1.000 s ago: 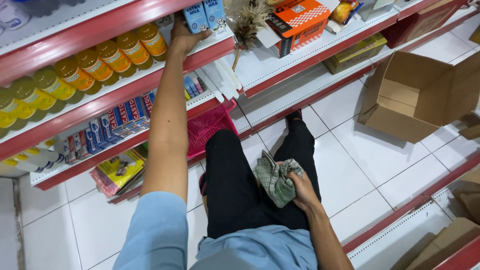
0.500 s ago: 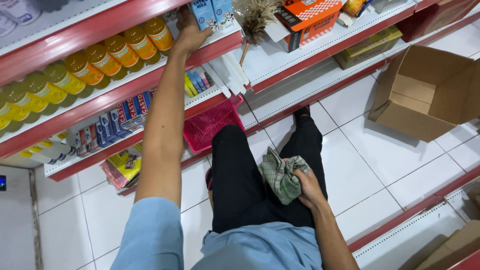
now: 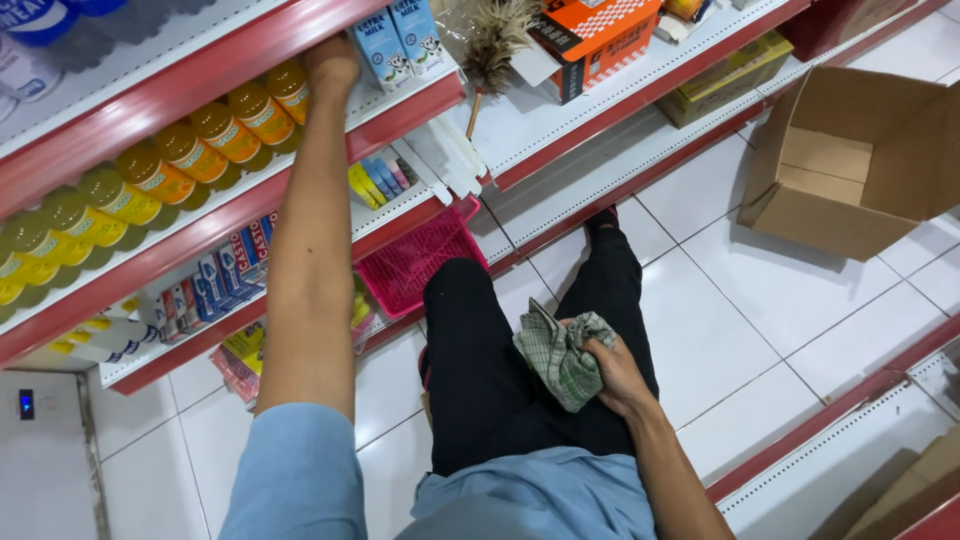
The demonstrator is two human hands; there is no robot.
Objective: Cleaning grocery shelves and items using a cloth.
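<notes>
My left hand (image 3: 330, 65) reaches up onto a red-edged shelf (image 3: 180, 95), between a row of orange drink bottles (image 3: 190, 150) and two blue milk cartons (image 3: 400, 40). Its fingers go under the shelf above and are hidden, right beside the last bottle (image 3: 290, 90). My right hand (image 3: 615, 375) rests on my black-trousered lap, closed around a crumpled green checked cloth (image 3: 555, 355).
A feather duster (image 3: 490, 45) and an orange box (image 3: 590, 35) lie on the white shelf to the right. A pink basket (image 3: 415, 265) sits on the low shelf by my knee. An open cardboard box (image 3: 850, 160) stands on the tiled floor at right.
My left hand has slid left from the milk cartons toward the orange bottles and further in under the upper shelf. My right hand stays on my lap with the cloth.
</notes>
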